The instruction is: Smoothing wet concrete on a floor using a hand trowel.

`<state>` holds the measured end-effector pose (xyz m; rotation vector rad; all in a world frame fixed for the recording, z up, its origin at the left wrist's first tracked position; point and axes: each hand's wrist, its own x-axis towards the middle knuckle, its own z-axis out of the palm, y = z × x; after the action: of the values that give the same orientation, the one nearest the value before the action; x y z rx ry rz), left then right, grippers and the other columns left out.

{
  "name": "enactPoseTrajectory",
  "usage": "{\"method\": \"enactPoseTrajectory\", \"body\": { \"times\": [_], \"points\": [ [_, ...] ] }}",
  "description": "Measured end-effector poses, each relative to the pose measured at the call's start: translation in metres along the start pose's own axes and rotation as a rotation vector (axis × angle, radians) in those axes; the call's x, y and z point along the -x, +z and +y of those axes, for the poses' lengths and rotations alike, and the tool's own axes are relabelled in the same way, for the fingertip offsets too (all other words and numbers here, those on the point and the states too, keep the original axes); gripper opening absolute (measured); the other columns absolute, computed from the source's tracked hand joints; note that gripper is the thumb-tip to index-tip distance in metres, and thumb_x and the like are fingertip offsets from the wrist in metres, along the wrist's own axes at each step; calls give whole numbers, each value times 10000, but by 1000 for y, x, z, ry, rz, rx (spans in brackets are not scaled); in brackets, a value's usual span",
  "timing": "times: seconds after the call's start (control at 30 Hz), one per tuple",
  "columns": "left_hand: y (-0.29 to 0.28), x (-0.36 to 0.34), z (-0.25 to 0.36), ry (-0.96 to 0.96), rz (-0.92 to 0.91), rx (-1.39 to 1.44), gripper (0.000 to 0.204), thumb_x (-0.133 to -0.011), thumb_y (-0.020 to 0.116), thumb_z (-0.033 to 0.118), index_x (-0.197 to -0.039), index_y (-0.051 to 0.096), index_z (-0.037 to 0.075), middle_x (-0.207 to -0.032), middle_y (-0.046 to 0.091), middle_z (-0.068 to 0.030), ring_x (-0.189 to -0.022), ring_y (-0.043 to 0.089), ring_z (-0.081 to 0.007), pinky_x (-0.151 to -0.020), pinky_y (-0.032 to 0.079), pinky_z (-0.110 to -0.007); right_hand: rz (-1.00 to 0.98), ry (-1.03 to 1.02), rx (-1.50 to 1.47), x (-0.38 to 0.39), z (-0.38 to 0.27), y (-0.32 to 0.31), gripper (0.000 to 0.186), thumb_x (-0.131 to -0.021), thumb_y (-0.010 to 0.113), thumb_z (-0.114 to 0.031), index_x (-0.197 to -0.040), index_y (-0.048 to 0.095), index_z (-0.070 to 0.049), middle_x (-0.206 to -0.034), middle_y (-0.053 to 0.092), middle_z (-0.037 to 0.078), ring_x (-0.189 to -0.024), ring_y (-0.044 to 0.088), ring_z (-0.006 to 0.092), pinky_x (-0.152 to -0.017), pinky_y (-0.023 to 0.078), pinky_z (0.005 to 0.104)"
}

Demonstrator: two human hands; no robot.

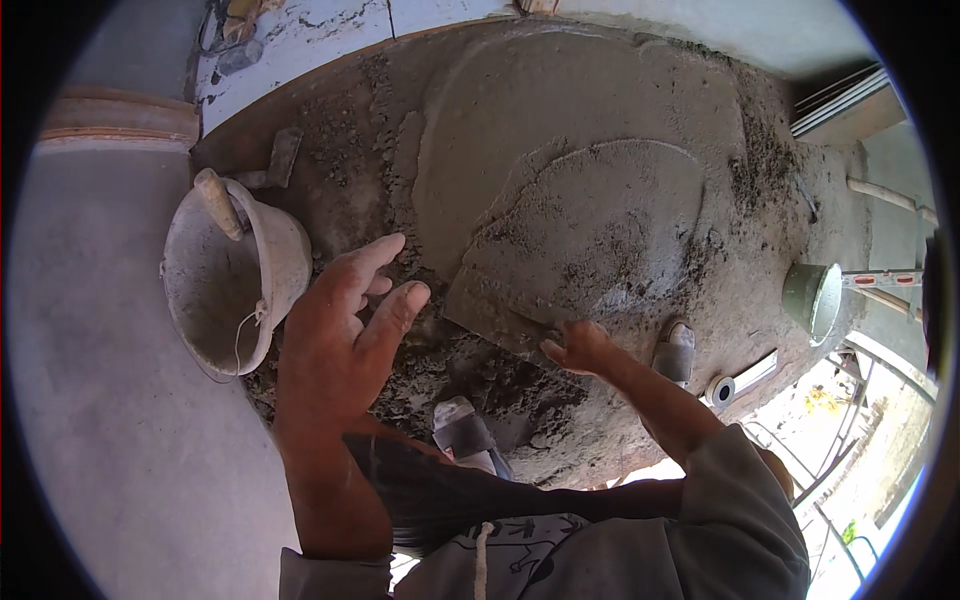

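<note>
My right hand [580, 348] grips a flat, mortar-coated trowel [500, 322] lying low on the wet grey mortar [590, 215], which is smooth toward the back and rough and speckled nearer me. My left hand [352, 320] hovers left of the mortar, fingers apart and slightly curved, holding nothing. Beside it, a whitish bucket [205, 300] with a string handle leans tilted; a wooden tool handle [220, 203] rests across its rim.
My sandalled feet [462, 430] stand on rough, crumbly ground. At right are a green bucket [805, 308], a spirit level [880, 279], poles [880, 192] and a metal strip [755, 372]. A pale wall [110, 400] runs along the left; white boards [300, 35] line the back.
</note>
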<state>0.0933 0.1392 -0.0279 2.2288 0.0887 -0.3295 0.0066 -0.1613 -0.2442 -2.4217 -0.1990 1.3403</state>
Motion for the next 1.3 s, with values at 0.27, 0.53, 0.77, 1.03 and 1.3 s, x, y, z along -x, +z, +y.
{"method": "enactPoseTrajectory", "body": {
  "times": [0.27,0.53,0.77,1.03,1.3],
  "points": [
    [-11,28,15,147,119,-23,422,-862,688,260,-1190,591,14,-1056,656,-178,-812,638,-288,-715,504,-367,-69,-159,494,-10,-9,-21,464,-936,470,-501,-1071,478,-58,-871,681,167,-786,693,315,-704,556,429],
    [-12,22,5,149,150,12,427,-844,709,250,-1169,604,-7,-1019,665,-190,-831,649,-281,-723,509,-357,319,2,353,-90,-54,-124,438,-936,489,-472,-1055,520,-52,-890,684,179,-869,676,336,-781,526,441],
    [-20,34,8,108,194,97,434,-845,714,258,-1172,607,-6,-1001,669,-190,-851,656,-253,-717,515,-356,219,200,73,-66,-42,-66,516,-944,473,-467,-1159,556,-5,-884,682,191,-849,679,326,-757,539,442],
    [-23,28,0,74,195,90,413,-847,709,234,-1175,602,7,-999,662,-183,-807,650,-258,-690,512,-354,-152,-130,422,20,-27,5,430,-939,482,-485,-1042,509,-68,-799,669,177,-761,688,324,-655,546,442],
    [-10,19,9,59,115,60,413,-848,705,237,-1167,600,-3,-948,660,-164,-779,636,-260,-671,498,-356,341,-91,311,-95,-90,-104,378,-941,493,-430,-992,498,-56,-841,678,178,-828,678,349,-729,535,439]
  ]
}}
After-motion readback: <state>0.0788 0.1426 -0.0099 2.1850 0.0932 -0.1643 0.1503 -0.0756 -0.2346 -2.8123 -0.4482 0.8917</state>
